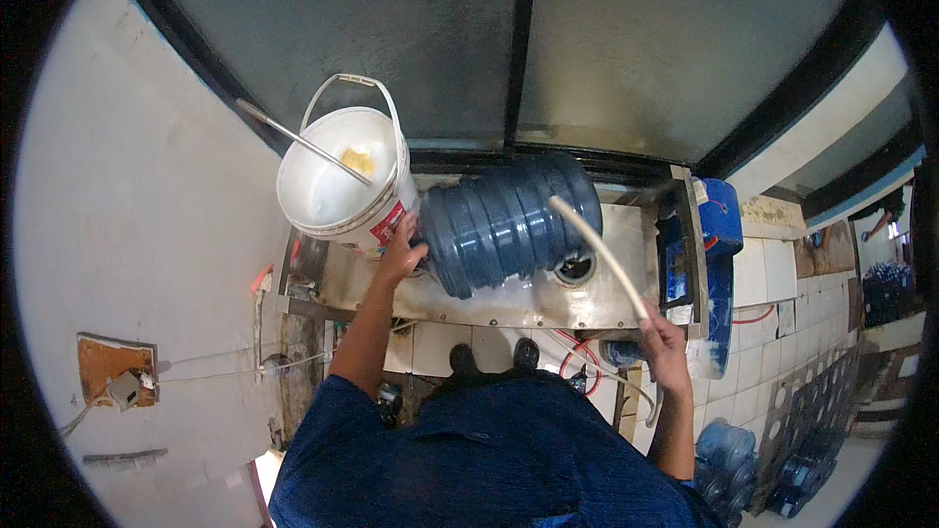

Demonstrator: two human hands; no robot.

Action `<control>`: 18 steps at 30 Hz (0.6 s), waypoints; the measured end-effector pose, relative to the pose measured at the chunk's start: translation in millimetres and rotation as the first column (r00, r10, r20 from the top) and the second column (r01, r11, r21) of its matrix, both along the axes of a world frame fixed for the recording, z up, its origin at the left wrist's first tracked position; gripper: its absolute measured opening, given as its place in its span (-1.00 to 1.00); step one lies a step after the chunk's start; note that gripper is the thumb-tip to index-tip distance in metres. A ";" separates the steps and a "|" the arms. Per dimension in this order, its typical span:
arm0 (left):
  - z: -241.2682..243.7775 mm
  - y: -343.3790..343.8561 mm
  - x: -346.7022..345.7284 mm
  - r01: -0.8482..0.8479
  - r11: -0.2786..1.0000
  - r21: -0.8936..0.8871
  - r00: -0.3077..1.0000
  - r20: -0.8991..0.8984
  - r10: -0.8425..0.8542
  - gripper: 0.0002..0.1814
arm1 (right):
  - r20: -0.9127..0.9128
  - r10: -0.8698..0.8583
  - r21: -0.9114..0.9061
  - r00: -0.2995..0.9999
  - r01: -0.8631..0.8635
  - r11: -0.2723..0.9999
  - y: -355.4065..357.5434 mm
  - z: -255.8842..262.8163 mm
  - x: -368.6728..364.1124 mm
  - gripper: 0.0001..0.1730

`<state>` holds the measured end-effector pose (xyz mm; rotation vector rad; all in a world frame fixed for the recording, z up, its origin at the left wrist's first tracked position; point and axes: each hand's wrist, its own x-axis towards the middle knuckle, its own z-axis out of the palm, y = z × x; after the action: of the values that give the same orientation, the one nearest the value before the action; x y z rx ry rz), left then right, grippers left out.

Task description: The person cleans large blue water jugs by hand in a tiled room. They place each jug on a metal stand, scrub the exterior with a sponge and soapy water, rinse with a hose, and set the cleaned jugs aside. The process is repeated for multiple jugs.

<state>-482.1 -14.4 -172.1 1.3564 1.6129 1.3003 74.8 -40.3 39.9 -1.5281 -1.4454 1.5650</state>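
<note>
A large blue plastic water jug [506, 224] lies on its side across a stainless steel counter [499, 301]. My left hand [402, 253] grips it at the neck end, on the left; the mouth is hidden by the fingers. In my right hand [664, 345] is a cream-coloured flexible hose [605, 253]. Its free end points up and left, over the base end of the jug in this view. Close beside my left hand stands a white plastic bucket [323, 183] with its handle raised. A metal rod [301, 136] leans across the bucket's rim, and something yellowish [358, 160] is inside.
A round opening [575, 270] pierces the counter near the jug. Blue plastic containers [719, 235] stand at the counter's right end. Red tubing [579, 367] lies below by my feet. Several water jugs [726, 455] sit at lower right. Framed glass panels [411, 29] rise behind the counter.
</note>
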 end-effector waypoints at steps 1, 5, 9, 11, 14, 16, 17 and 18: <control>6.3 10.9 15.3 -0.042 0.999 0.003 0.998 0.050 0.042 -0.16 | -0.014 0.061 0.040 0.998 -0.060 0.997 -3.9 3.8 -8.9 -0.50; 66.9 38.2 81.8 -0.199 0.977 -0.072 0.955 -0.238 0.177 -0.36 | -0.005 0.255 0.081 0.967 -0.254 0.964 -23.0 26.5 -51.2 -0.49; 65.5 34.7 73.1 -0.138 0.990 0.030 0.961 -0.239 0.141 -0.40 | 0.019 0.374 0.172 0.927 -0.371 0.912 -25.5 29.6 -66.4 -0.48; 69.1 28.0 70.6 -0.060 0.994 0.093 0.991 -0.112 0.070 -0.38 | 0.026 0.368 0.166 0.929 -0.367 0.915 -25.7 30.1 -66.1 -0.48; 49.3 -1.4 50.3 0.048 0.995 0.089 0.989 -0.141 -0.035 -0.22 | 0.071 0.277 0.034 0.958 -0.280 0.959 -18.7 33.1 -47.6 -0.47; 28.5 -21.0 29.5 0.133 0.990 -0.051 0.944 -0.299 -0.142 -0.08 | 0.086 0.189 -0.023 0.978 -0.188 0.982 -13.5 30.4 -27.4 -0.46; 14.2 -32.0 10.8 0.180 0.965 -0.189 0.879 -0.409 -0.244 0.00 | 0.091 0.141 -0.047 0.986 -0.138 0.989 -11.5 29.5 -18.0 -0.46; 6.9 -36.8 2.0 0.206 0.922 -0.326 0.794 -0.495 -0.353 0.09 | 0.082 0.114 -0.010 0.990 -0.114 0.993 -9.0 30.8 -9.7 -0.44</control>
<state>-480.1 -51.2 -165.2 1.8213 1.7695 0.5130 65.1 -49.3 70.7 -1.5544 -1.6012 1.5882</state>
